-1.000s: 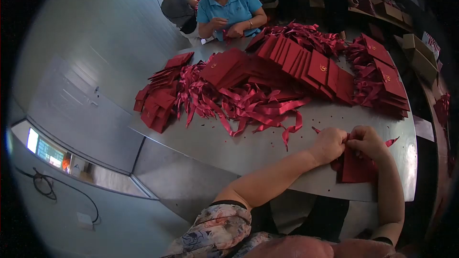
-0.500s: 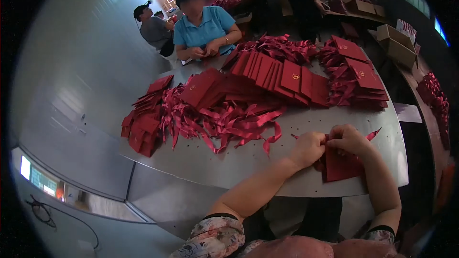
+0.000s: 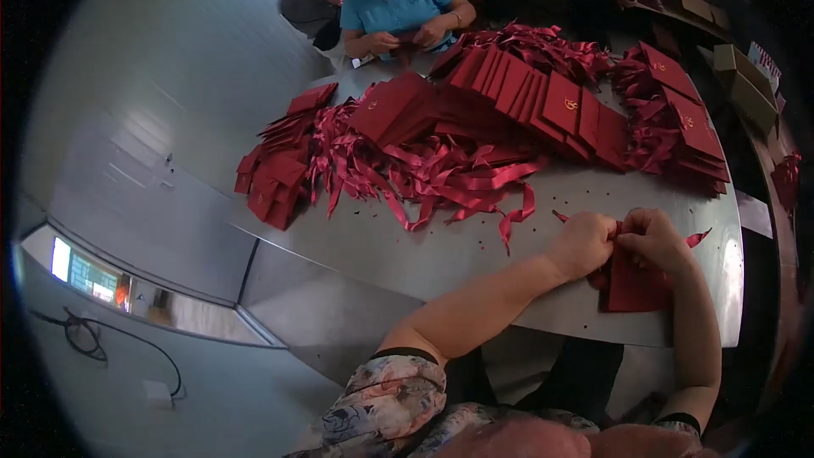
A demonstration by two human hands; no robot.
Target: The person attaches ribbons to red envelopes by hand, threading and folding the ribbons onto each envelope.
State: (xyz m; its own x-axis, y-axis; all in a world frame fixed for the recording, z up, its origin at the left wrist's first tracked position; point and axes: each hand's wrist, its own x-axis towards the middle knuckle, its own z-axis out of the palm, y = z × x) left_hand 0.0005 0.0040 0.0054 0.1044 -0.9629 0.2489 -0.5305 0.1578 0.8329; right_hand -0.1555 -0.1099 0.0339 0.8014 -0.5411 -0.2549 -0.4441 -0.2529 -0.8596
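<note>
A dark red pouch [image 3: 638,284] lies on the metal table near its right front edge. My left hand [image 3: 585,244] is closed at the pouch's upper left corner, fingers pinched on its top edge. Pressed close beside it, my right hand [image 3: 653,240] is closed on the top edge too. Ribbon ends stick out on both sides, one [image 3: 560,216] left of my left hand and one [image 3: 699,237] right of my right hand. What exactly lies between the fingertips is hidden.
Red pouches [image 3: 500,89] stand in rows across the metal table [image 3: 407,259], with a tangle of red ribbons [image 3: 424,182] before them. More pouches [image 3: 691,127] lie at right. A co-worker in blue [image 3: 398,4] sits opposite. Open cardboard boxes [image 3: 743,89] stand at back right.
The camera view has swung about, shifting the whole scene. Both my hands stay closed together at the pouch's top edge. The co-worker in blue has moved both hands over their work.
</note>
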